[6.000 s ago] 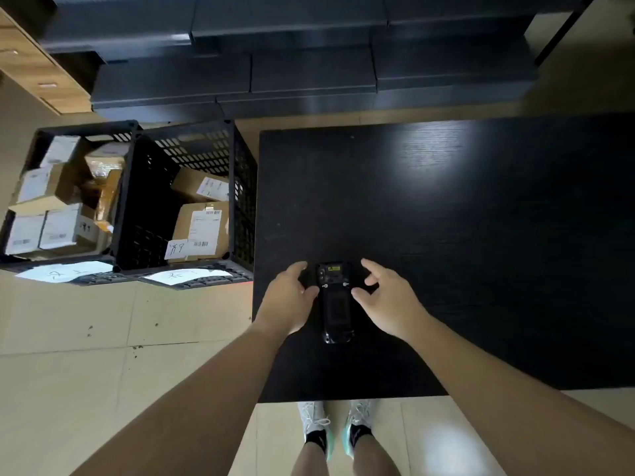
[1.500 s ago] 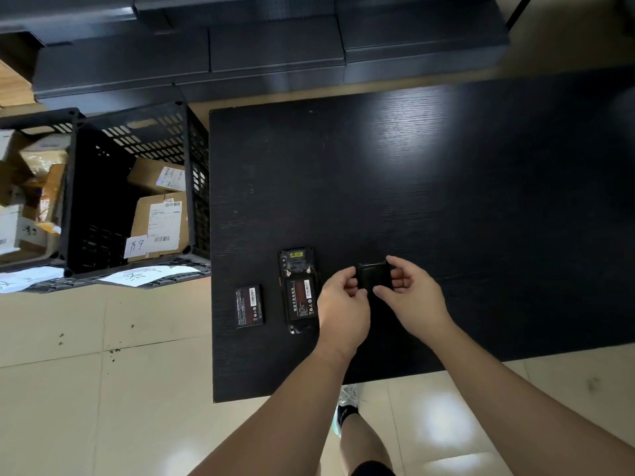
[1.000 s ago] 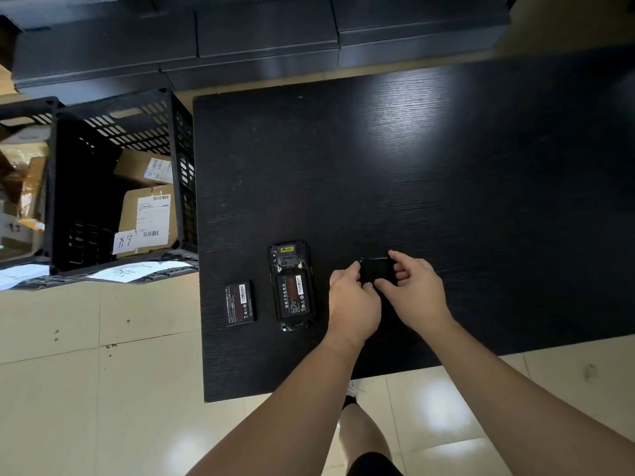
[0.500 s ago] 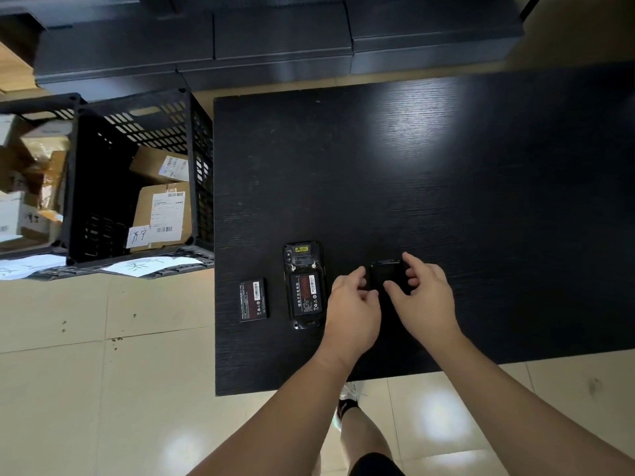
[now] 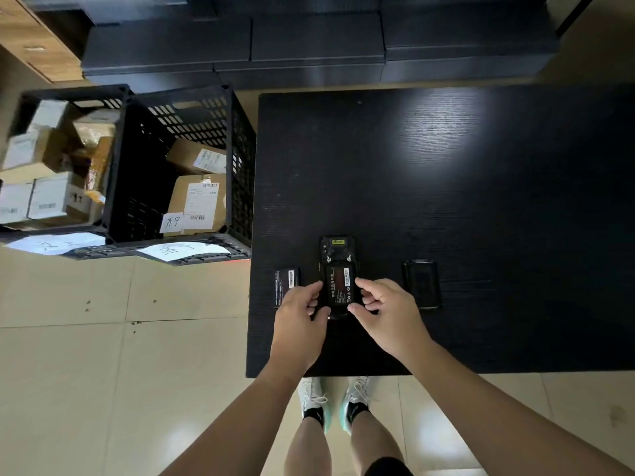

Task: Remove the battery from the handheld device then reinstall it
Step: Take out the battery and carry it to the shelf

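The black handheld device [image 5: 337, 250] lies face down near the front left of the black table [image 5: 446, 166], with its back cover off. A battery with a red label [image 5: 338, 285] sits in its open compartment. My left hand [image 5: 300, 324] holds the device's lower left edge. My right hand [image 5: 386, 316] pinches its lower right edge, fingertips touching the battery's corner. A second black battery [image 5: 288, 282] lies left of the device, partly behind my left hand. The black back cover [image 5: 422, 285] lies on the table right of my right hand.
Two black plastic crates [image 5: 192, 166] with cardboard parcels [image 5: 201, 201] stand on the tiled floor left of the table. Dark boxes [image 5: 316, 42] are stacked behind the table. My feet [image 5: 338, 400] stand at the table's front edge.
Both hands let go of the back cover, which now lies on the table to the right. They moved left and closed on the lower end of the device.
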`<action>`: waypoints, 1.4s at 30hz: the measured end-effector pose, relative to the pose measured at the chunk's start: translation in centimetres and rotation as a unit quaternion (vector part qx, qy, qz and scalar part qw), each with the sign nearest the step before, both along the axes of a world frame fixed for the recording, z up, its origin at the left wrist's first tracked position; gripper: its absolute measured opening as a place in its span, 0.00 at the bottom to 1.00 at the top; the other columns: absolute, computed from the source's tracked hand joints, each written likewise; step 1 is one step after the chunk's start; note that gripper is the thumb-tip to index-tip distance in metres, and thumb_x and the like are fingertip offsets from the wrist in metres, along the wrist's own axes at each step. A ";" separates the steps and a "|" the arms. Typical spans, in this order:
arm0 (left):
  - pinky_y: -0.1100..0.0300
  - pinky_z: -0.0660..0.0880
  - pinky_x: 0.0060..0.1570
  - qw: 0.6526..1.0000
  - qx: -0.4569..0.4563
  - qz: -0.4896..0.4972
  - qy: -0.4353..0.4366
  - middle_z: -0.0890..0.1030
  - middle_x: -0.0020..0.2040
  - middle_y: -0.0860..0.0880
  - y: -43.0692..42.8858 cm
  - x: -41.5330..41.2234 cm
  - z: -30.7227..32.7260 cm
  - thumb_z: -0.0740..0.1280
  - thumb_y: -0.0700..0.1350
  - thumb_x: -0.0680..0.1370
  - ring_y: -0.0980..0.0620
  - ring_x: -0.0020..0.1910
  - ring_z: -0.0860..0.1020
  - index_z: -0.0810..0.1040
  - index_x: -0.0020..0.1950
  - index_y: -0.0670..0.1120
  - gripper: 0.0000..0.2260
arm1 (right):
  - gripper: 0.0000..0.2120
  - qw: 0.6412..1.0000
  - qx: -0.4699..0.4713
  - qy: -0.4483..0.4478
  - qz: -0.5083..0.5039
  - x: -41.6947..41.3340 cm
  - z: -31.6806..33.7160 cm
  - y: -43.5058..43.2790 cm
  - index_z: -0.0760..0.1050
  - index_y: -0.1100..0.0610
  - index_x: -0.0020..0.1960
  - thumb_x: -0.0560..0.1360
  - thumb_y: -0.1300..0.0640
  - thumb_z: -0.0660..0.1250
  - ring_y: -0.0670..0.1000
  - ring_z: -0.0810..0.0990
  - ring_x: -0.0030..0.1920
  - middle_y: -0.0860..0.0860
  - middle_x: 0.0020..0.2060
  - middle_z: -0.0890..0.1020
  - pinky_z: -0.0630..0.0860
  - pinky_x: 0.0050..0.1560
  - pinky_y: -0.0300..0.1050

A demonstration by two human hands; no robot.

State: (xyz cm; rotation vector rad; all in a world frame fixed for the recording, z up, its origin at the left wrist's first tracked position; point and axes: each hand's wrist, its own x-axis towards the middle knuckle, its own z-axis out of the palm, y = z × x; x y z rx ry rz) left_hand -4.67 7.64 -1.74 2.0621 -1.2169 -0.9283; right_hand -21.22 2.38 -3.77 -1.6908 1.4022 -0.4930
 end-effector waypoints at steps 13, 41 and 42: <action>0.79 0.72 0.49 0.999 -0.032 -0.009 -0.006 0.81 0.51 0.48 0.1 0.0 -1.6 0.72 0.34 0.77 0.55 0.46 0.79 0.83 0.64 0.42 0.15 | 0.19 0.997 0.033 -0.019 -0.067 0.6 -0.8 0.4 0.81 0.56 0.63 0.73 0.62 0.76 0.43 0.80 0.45 0.46 0.47 0.78 0.78 0.51 0.29; 0.72 0.72 0.53 0.997 0.006 0.073 0.021 0.78 0.57 0.50 -0.7 -1.6 -1.7 0.70 0.31 0.76 0.54 0.52 0.80 0.82 0.62 0.44 0.16 | 0.19 1.000 0.006 0.008 0.021 -0.2 -0.3 -1.0 0.81 0.58 0.63 0.72 0.62 0.77 0.46 0.82 0.46 0.51 0.50 0.82 0.82 0.51 0.41; 0.71 0.72 0.54 0.998 0.004 0.056 0.002 0.78 0.58 0.49 -0.7 -1.6 -1.8 0.70 0.31 0.77 0.53 0.52 0.80 0.81 0.63 0.43 0.16 | 0.20 0.999 -0.003 0.009 0.040 -0.4 -0.3 -1.2 0.80 0.59 0.63 0.72 0.62 0.77 0.47 0.82 0.46 0.51 0.51 0.81 0.82 0.51 0.41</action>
